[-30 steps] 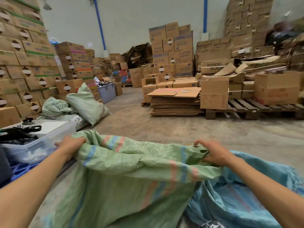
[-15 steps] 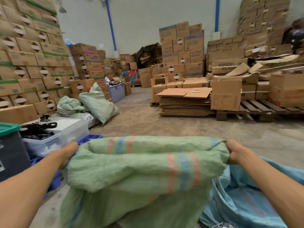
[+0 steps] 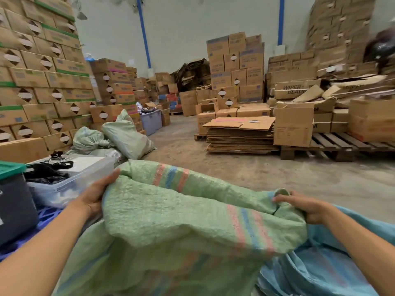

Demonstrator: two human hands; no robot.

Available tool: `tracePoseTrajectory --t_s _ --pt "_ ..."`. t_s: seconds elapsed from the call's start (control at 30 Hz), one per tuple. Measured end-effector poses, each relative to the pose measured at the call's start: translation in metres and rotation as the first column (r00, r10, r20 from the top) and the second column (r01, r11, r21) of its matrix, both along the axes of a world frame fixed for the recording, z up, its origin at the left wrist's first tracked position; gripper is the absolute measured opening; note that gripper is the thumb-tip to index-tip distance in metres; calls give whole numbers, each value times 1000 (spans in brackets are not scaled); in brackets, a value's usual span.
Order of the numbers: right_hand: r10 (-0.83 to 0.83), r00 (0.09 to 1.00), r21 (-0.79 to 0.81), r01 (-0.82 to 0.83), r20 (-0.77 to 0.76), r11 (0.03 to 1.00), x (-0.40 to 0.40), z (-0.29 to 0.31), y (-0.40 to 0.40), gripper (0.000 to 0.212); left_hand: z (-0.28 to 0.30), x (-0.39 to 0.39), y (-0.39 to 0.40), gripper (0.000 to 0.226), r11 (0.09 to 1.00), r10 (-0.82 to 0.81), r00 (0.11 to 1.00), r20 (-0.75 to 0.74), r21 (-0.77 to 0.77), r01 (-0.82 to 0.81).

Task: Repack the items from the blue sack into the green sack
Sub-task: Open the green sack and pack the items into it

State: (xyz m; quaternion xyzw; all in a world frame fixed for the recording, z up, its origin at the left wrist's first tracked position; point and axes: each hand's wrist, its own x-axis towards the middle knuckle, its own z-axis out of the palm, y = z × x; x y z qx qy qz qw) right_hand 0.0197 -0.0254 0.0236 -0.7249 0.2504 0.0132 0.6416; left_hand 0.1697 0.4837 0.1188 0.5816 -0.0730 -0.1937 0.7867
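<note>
A green woven sack (image 3: pixel 171 218) with pink and blue stripes is spread in front of me, its rim folded over. My left hand (image 3: pixel 96 195) grips the rim at its left side. At the right end of the rim, my right hand (image 3: pixel 305 207) pinches the bunched fabric. The blue sack (image 3: pixel 329 263) lies crumpled at the lower right, partly under the green one and my right forearm. What it holds is hidden.
A clear plastic bin (image 3: pixel 70 178) with black items and a dark tub with a green lid (image 3: pixel 12 201) stand at my left on a blue pallet. Filled green sacks (image 3: pixel 126 135) lie beyond. Flattened cardboard (image 3: pixel 241 135), wooden pallets and box stacks ring the concrete floor.
Both hands keep hold of the green sack's rim. The right hand has dropped lower and bunched its end, so the rim now slopes down to the right and the fold hangs wider.
</note>
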Motion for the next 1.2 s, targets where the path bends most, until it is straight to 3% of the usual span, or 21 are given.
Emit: tracePoseTrajectory --t_s 0.07,0.1,0.17,0.2,0.27,0.3,0.33,0.4,0.47,0.53,0.57,0.63,0.67,0.7,0.8,0.87,0.93,0.97,1.07,1.13,1.2 --pt "124 990 -303 -96 75 948 1 1 4 80 2 3 -12 35 987 36 997 62 156 -45" --pt "177 980 -509 -106 92 854 4 0 3 84 5 4 -17 37 972 63 995 74 222 -78" --pt "242 964 -787 -63 111 614 9 -2 6 67 7 12 -20 37 867 152 960 233 435 -243" --pt "241 966 -876 -32 97 481 9 -1 9 51 6 15 -21 37 727 216 901 377 554 -406" --pt "134 988 -985 58 80 161 9 -2 17 28 6 21 -17 57 364 231 690 686 597 -715" --pt "54 993 -990 95 101 101 9 -3 21 25 8 21 -15 66 245 174 618 767 574 -781" --pt "-23 991 -980 130 128 148 10 -5 24 24 9 23 -11 68 143 88 565 820 551 -822" --pt "-161 974 -856 220 162 468 16 -4 25 18 11 27 -2 55 -117 -171 509 843 496 -860" --pt "-261 941 -501 337 217 798 30 3 26 13 15 26 -1 37 -331 -323 534 781 436 -837" --pt "-390 892 -109 422 231 900 45 10 31 17 18 18 -8 30 -394 -217 662 717 556 -732" --pt "-425 882 42 425 205 904 51 14 35 18 21 16 -13 29 -299 -39 699 714 659 -690" --pt "-421 891 258 372 170 892 61 18 39 20 29 22 -12 34 56 335 756 562 789 -612" --pt "-395 906 322 332 153 887 66 17 37 25 33 19 -14 36 265 406 801 439 783 -563" --pt "-366 919 365 294 144 883 72 14 31 32 36 17 -15 32 452 444 841 310 733 -509" --pt "-334 929 526 207 157 824 91 -8 1 63 42 2 -24 31 740 565 825 12 434 -514" --pt "-313 935 519 188 164 834 70 12 11 71 48 -1 -22 37 785 568 822 -47 330 -524" --pt "-276 940 461 158 200 873 50 32 19 39 58 -6 -13 38 795 511 859 -27 394 -461" --pt "-258 945 435 150 200 888 43 39 18 35 61 -5 -3 38 814 462 887 -15 406 -417" --pt "-267 954 353 205 138 913 40 38 9 37 64 -9 22 24 881 322 946 29 358 -310" --pt "-318 937 356 250 144 900 47 31 0 39 66 -17 24 30 951 219 976 -16 228 -209" --pt "-455 880 332 393 133 857 61 23 -6 60 61 -21 22 33 984 120 993 14 130 -121"
